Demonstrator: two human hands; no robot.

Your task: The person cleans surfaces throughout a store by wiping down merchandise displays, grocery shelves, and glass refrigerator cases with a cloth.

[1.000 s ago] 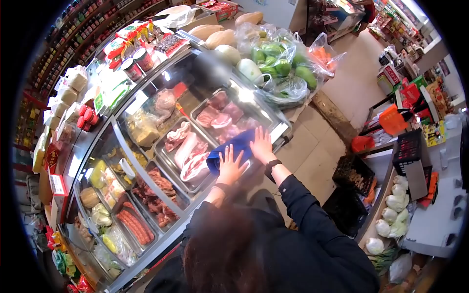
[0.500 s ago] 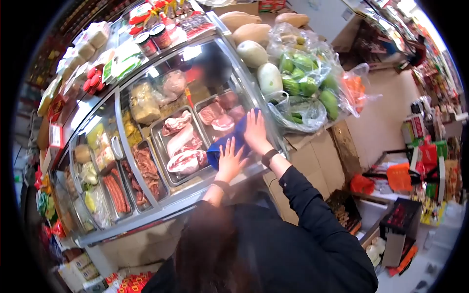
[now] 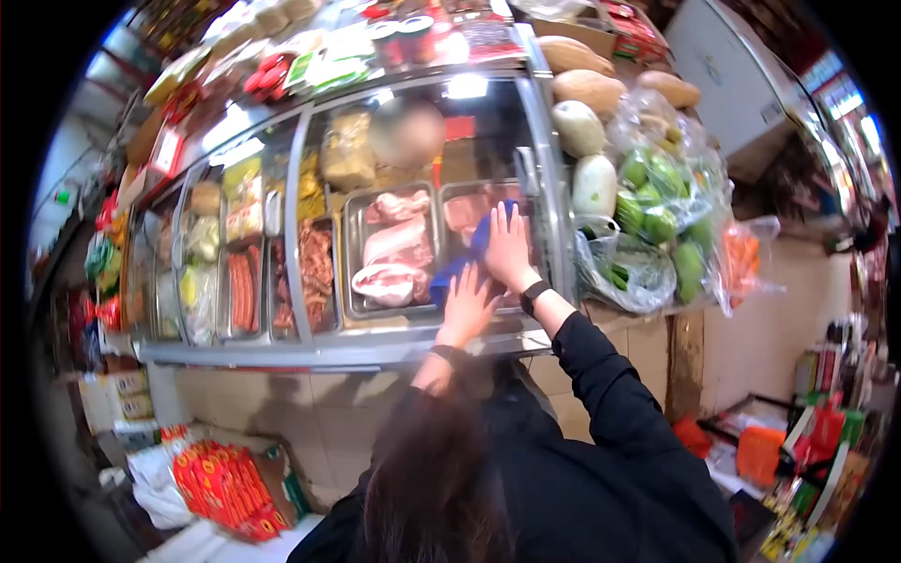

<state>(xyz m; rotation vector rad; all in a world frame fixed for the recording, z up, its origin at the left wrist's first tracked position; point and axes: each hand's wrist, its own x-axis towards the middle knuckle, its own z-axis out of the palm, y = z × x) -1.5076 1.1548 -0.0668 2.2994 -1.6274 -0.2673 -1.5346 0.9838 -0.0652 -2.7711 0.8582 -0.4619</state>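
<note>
A blue cloth (image 3: pixel 454 276) lies on the glass top of a refrigerated display case (image 3: pixel 310 353). My left hand (image 3: pixel 469 302) rests flat on its lower left part, fingers spread. Farther up and to the right, my right hand (image 3: pixel 510 246) presses on the same cloth with its fingers stretched out. Much of the cloth is hidden beneath both palms. Under the glass, a metal tray of raw pork (image 3: pixel 394 246) sits left of my hands, and a second tray with meat (image 3: pixel 462 214) is partly covered by the cloth.
Right of the case stand pale melons (image 3: pixel 594 186) and plastic bags of green vegetables (image 3: pixel 649 218). Cans (image 3: pixel 416 41) and packets crowd the case's far ledge. Sausages (image 3: pixel 244 289) lie in a tray at left. Red packages (image 3: pixel 230 483) fill a box on the floor.
The view has turned, so the case now runs almost level across it and more floor shows at lower left. Both hands stay flat on the cloth, in nearly the same spot on the glass.
</note>
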